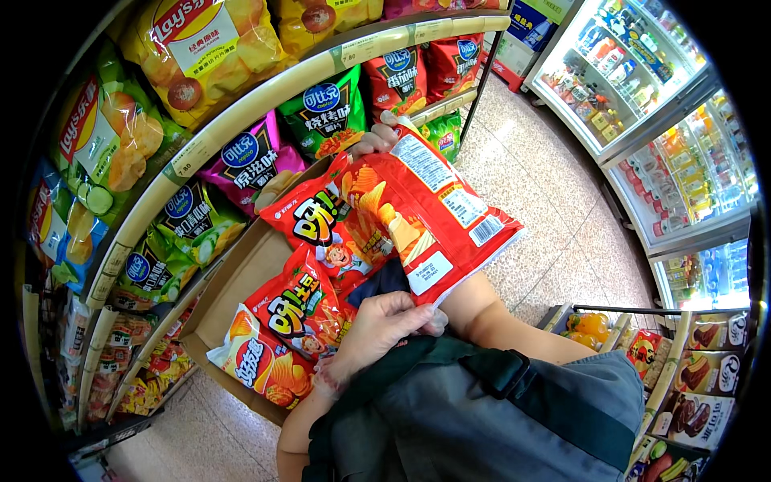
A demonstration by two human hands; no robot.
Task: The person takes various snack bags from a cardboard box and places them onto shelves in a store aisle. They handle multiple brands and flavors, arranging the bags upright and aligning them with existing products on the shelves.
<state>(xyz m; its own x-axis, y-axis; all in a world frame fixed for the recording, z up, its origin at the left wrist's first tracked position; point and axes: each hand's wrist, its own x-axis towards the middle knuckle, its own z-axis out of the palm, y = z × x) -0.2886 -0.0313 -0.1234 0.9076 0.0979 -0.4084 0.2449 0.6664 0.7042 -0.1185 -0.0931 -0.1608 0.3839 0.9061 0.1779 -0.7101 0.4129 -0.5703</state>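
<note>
Holding a red snack bag [426,213] above the cardboard box [233,297]: left hand [377,325] pinches its lower edge, right hand [376,138] clasps the top (mostly hidden). Support both ends when shelving; avoid crushing chips.

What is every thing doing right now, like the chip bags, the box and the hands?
Red chip bag: held up, back side showing.
Left hand: gripping the bag's lower edge.
Right hand: holding the bag's top end.
Cardboard box: open, with red chip bags inside.
Fridge: doors closed, full of drinks.
</note>
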